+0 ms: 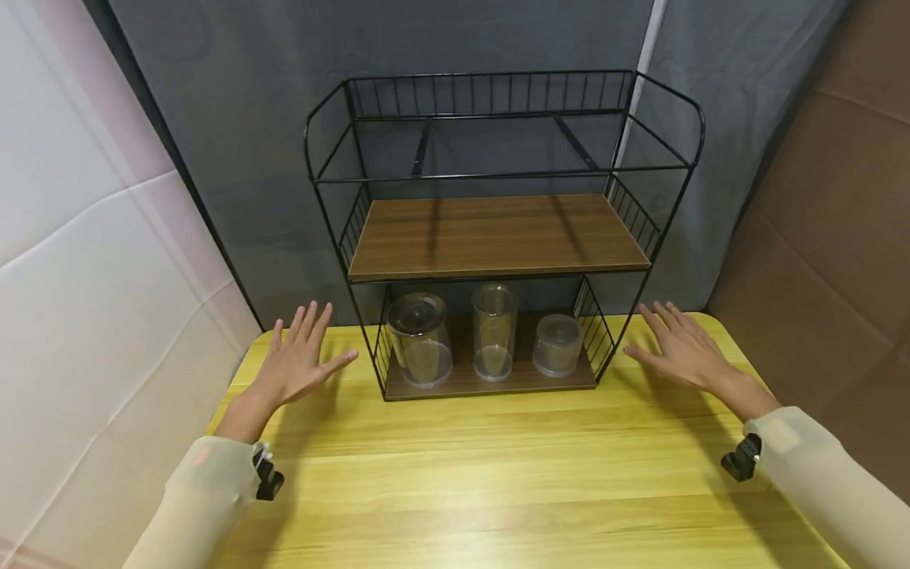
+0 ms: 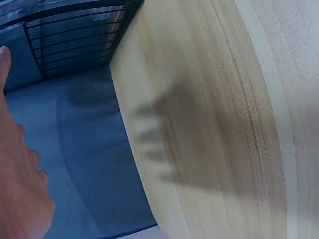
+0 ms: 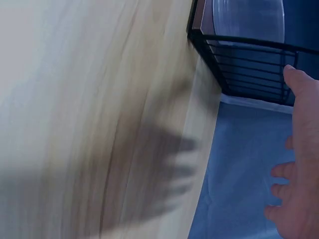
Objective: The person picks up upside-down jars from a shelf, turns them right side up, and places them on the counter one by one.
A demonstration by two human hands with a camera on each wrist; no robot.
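Note:
A black wire rack with brown wooden shelves stands at the back of the table. On its bottom shelf are three clear containers: a wide jar at left, a tall slim jar in the middle and a short round one at right. My left hand hovers left of the rack, fingers spread, holding nothing. On the other side, my right hand is held over the table with fingers extended and nothing in it. In the right wrist view the short container shows behind the rack's side wires.
The yellow wood-grain table has rounded back corners. Grey cloth hangs behind the rack, a white panel rises at left and a brown one at right. The middle shelf is bare.

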